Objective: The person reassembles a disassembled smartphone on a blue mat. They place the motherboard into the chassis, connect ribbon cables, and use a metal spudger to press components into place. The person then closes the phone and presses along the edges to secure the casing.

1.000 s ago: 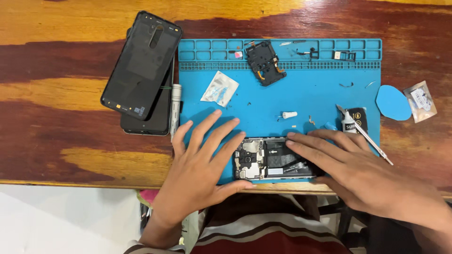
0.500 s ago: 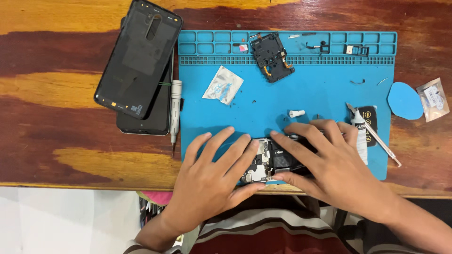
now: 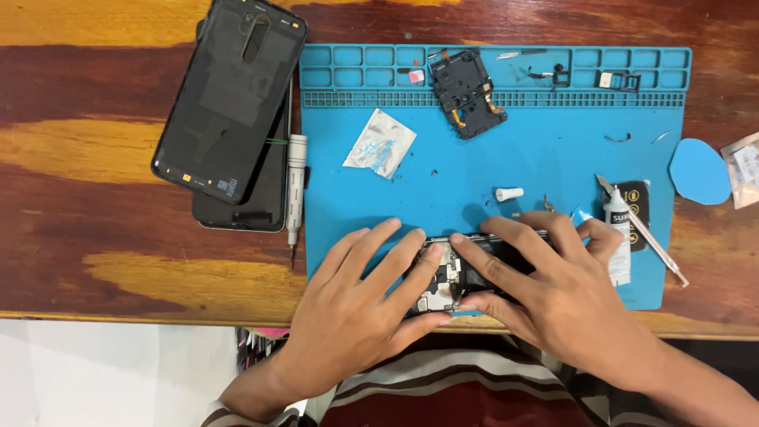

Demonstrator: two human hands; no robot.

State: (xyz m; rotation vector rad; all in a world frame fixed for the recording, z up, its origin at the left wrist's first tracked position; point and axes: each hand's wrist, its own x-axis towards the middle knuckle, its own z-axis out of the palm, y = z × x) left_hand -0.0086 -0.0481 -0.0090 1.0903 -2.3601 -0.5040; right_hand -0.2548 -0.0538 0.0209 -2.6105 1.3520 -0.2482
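An opened phone (image 3: pixel 452 273) with bare circuit parts lies at the near edge of the blue repair mat (image 3: pixel 553 150). My left hand (image 3: pixel 360 304) rests flat on its left end, fingers spread, thumb under the near edge. From the right, my right hand (image 3: pixel 553 289) covers the rest of the phone, fingers pressing its top side and thumb at the near edge. Both hands grip the phone between them. Most of the phone is hidden under my fingers.
A black back cover (image 3: pixel 231 95) lies on another dark phone part (image 3: pixel 261 190) left of the mat, with a screwdriver (image 3: pixel 295 190) beside them. On the mat lie a black inner frame piece (image 3: pixel 466 91), a white packet (image 3: pixel 379 144), a glue tube (image 3: pixel 617 237) and tweezers (image 3: pixel 644 233). A blue pick (image 3: pixel 699 171) lies on the wooden table (image 3: pixel 95 158).
Both hands have drawn closer together over the phone. My right hand slid left, uncovering the glue tube and tweezers. The view shifted slightly.
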